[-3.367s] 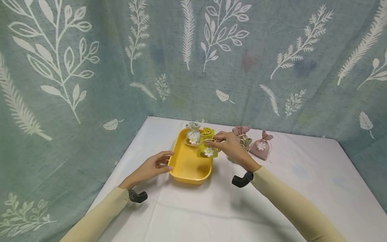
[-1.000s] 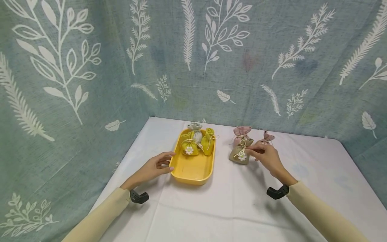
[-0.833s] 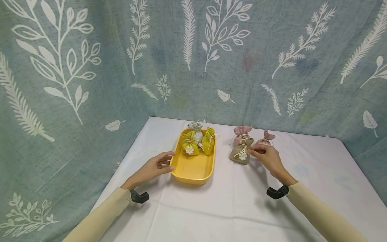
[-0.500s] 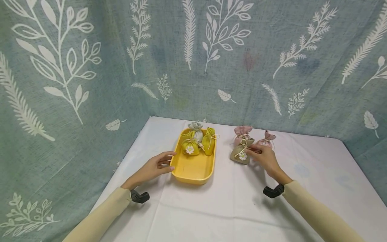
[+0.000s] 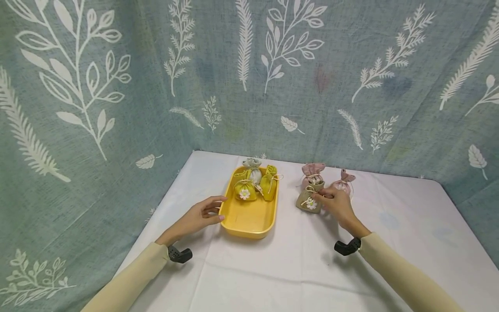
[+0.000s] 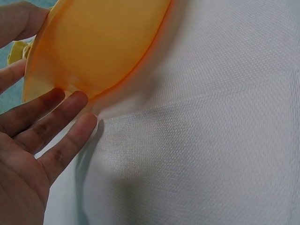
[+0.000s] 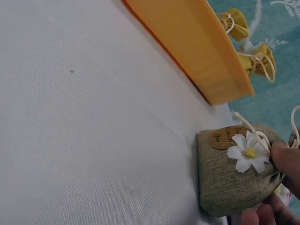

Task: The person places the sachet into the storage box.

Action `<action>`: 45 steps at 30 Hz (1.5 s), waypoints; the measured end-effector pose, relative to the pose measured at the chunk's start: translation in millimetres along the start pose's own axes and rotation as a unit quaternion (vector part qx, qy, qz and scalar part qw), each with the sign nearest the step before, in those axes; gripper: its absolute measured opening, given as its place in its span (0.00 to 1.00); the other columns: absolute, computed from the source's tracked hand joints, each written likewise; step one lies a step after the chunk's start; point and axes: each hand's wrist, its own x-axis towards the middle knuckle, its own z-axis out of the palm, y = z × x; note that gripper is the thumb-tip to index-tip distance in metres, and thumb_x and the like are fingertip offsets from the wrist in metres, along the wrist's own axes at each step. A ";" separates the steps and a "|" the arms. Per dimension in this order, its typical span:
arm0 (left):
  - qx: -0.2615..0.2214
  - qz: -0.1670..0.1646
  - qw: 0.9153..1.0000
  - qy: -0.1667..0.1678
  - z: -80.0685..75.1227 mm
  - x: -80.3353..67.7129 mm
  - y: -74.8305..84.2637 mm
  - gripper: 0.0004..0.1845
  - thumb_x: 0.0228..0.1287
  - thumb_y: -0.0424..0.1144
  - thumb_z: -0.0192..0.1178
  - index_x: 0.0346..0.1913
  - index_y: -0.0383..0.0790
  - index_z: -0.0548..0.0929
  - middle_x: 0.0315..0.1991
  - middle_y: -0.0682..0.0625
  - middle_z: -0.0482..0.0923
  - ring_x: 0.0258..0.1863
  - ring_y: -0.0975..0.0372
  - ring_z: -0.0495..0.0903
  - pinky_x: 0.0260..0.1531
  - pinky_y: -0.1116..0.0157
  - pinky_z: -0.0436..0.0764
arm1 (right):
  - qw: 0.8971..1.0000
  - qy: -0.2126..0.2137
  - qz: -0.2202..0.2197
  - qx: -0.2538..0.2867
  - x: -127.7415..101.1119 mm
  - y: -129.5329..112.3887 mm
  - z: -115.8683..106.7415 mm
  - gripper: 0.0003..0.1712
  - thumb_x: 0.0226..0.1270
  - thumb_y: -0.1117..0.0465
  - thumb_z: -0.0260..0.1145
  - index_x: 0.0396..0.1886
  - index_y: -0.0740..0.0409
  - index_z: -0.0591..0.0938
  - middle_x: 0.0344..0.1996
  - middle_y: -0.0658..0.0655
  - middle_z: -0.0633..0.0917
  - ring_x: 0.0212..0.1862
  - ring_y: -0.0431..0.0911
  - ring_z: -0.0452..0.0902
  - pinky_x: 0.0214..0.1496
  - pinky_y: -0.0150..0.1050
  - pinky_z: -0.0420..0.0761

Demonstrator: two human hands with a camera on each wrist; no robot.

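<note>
The right hand (image 5: pixel 338 206) pinches the grey-green bag (image 5: pixel 305 200) near its tied neck, close to a white flower (image 7: pixel 250 153); whether its base touches the tabletop (image 5: pixel 257 273) is hard to tell. The bag is toward the tabletop's far edge, with a pink bag (image 5: pixel 313 168) just behind and a second pink bag (image 5: pixel 345 176) to the right, partly hidden. The left hand (image 5: pixel 198 215), its grip loose, touches the yellow tray (image 5: pixel 249 218) near the tabletop's far left corner. Two yellow bags (image 5: pixel 244 186) and a pale bag (image 5: pixel 255 176) fill the tray's far end.
</note>
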 end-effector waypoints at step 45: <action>0.001 0.001 1.000 0.000 -0.9 0.8 -3.8 0.34 0.69 0.46 0.70 0.75 0.53 0.70 0.70 0.43 0.73 0.62 0.51 0.77 0.63 0.50 0.78 | 0.994 -0.040 -0.091 0.039 -4.3 -72.4 24.6 0.17 0.66 0.44 0.75 0.41 0.52 0.93 0.47 0.55 0.84 0.46 0.50 0.79 0.47 0.50 0.86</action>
